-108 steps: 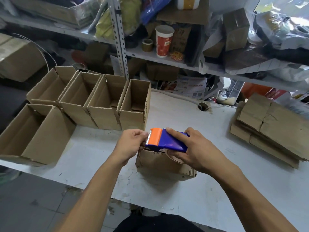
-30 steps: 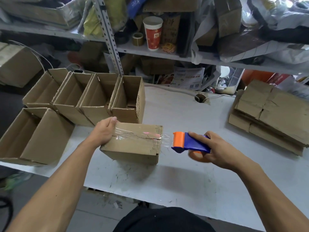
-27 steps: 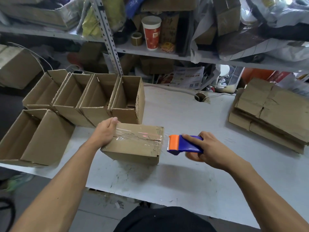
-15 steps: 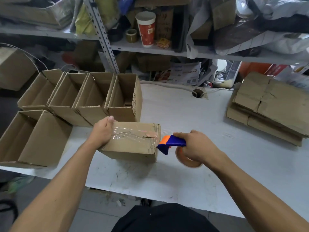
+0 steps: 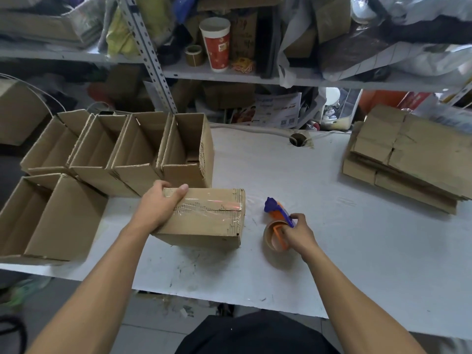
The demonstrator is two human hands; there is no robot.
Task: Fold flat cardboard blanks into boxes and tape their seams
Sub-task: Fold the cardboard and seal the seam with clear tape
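White table [image 5: 332, 251] is bearing one taped box [image 5: 204, 215]. Left hand [image 5: 155, 205] is gripping its far end, steadying it. Right hand [image 5: 298, 233], beside the box, is holding the tape dispenser [image 5: 277, 221] down on the table.

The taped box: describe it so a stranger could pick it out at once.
On the white table, find the row of open boxes at the left. Just in front lies the taped box, gripped by the left hand. Only it is closed, with clear tape along its seam.

Your left hand [image 5: 158, 205] curls over the left end of the taped box [image 5: 204, 215], thumb on top, forearm reaching in from the table's [image 5: 357, 238] near edge, while your right hand [image 5: 298, 232] grips the tape dispenser [image 5: 277, 226] low on the tabletop, arm extended and wrist bent.
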